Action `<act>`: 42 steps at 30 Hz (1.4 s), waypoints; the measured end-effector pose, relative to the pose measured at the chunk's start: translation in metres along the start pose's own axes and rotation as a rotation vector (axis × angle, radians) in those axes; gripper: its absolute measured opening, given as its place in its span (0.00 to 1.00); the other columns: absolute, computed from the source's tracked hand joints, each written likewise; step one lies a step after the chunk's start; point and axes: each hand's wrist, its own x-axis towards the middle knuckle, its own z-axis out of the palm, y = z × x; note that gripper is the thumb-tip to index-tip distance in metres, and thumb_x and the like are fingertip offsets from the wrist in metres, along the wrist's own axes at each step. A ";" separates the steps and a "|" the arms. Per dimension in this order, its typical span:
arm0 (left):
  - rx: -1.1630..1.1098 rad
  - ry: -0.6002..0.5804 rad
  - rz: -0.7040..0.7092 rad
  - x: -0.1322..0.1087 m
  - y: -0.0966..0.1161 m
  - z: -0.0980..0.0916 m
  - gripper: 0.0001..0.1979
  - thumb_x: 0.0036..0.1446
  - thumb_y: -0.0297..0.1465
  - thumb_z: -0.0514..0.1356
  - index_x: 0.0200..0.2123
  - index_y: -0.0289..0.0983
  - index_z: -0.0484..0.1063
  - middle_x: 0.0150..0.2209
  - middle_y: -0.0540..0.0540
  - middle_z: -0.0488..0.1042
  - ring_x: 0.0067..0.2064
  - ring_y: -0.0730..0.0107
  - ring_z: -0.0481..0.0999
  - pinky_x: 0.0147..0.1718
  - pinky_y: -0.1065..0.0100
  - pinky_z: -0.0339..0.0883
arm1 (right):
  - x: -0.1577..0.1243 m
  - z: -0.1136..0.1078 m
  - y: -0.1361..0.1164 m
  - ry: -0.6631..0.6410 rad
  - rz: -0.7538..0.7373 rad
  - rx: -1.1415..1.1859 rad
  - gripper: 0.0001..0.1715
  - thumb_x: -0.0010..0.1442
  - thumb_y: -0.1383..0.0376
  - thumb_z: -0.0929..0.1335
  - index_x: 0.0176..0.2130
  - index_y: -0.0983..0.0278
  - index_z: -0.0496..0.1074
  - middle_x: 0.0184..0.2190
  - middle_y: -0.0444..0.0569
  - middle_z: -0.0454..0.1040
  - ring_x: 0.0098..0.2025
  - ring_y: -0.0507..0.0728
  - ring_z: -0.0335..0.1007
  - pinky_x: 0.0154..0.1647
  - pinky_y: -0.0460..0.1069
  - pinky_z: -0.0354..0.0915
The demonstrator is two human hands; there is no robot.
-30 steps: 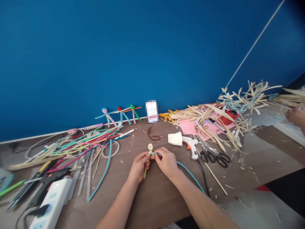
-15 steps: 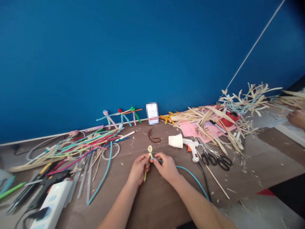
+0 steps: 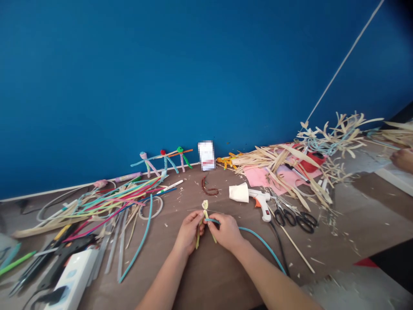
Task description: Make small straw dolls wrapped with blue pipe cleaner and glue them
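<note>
My left hand [image 3: 189,232] pinches a small pale straw figure [image 3: 204,206] with a round yellowish head and two thin legs. My right hand [image 3: 226,230] is closed on a long teal strip [image 3: 261,241] and holds its end against the figure's middle. The strip trails off to the right across the brown table [image 3: 209,271]. Both hands sit close together over the table's near middle.
A heap of coloured strips [image 3: 109,198] lies to the left, with a white power strip [image 3: 74,277] and black tools. A white glue gun [image 3: 263,202], black scissors [image 3: 295,219] and a pile of dry leaves [image 3: 290,165] lie right. Small stick figures [image 3: 164,159] stand by the blue wall. Another person's hand [image 3: 402,159] shows far right.
The hands and the figure have drifted slightly down and right in view. The figure's second leg now shows between my hands.
</note>
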 end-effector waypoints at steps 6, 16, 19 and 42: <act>0.008 0.054 0.011 0.000 0.001 0.004 0.13 0.40 0.34 0.63 0.28 0.32 0.68 0.18 0.54 0.66 0.17 0.82 0.62 0.15 0.79 0.56 | 0.002 -0.001 0.000 -0.081 0.030 0.168 0.12 0.51 0.69 0.63 0.37 0.60 0.70 0.27 0.42 0.75 0.29 0.52 0.70 0.31 0.44 0.61; -0.034 0.115 0.037 -0.014 0.021 -0.023 0.23 0.42 0.29 0.62 0.44 0.39 0.63 0.41 0.43 0.71 0.38 0.68 0.72 0.36 0.68 0.64 | 0.019 -0.038 0.006 -0.246 0.060 0.374 0.13 0.53 0.66 0.61 0.34 0.66 0.73 0.30 0.46 0.74 0.31 0.53 0.68 0.31 0.44 0.61; 0.212 0.166 0.178 -0.016 0.044 -0.024 0.26 0.39 0.29 0.64 0.46 0.40 0.64 0.42 0.44 0.70 0.41 0.68 0.70 0.36 0.70 0.62 | 0.023 -0.056 0.006 -0.415 0.065 0.341 0.15 0.53 0.63 0.62 0.35 0.67 0.73 0.30 0.46 0.75 0.31 0.53 0.67 0.30 0.44 0.60; 0.829 -0.400 -0.002 -0.020 0.039 -0.005 0.07 0.43 0.31 0.58 0.25 0.34 0.72 0.21 0.50 0.70 0.23 0.75 0.63 0.23 0.75 0.53 | 0.032 -0.069 0.001 -0.910 0.073 0.424 0.16 0.45 0.61 0.67 0.34 0.67 0.73 0.21 0.40 0.67 0.21 0.46 0.55 0.21 0.41 0.49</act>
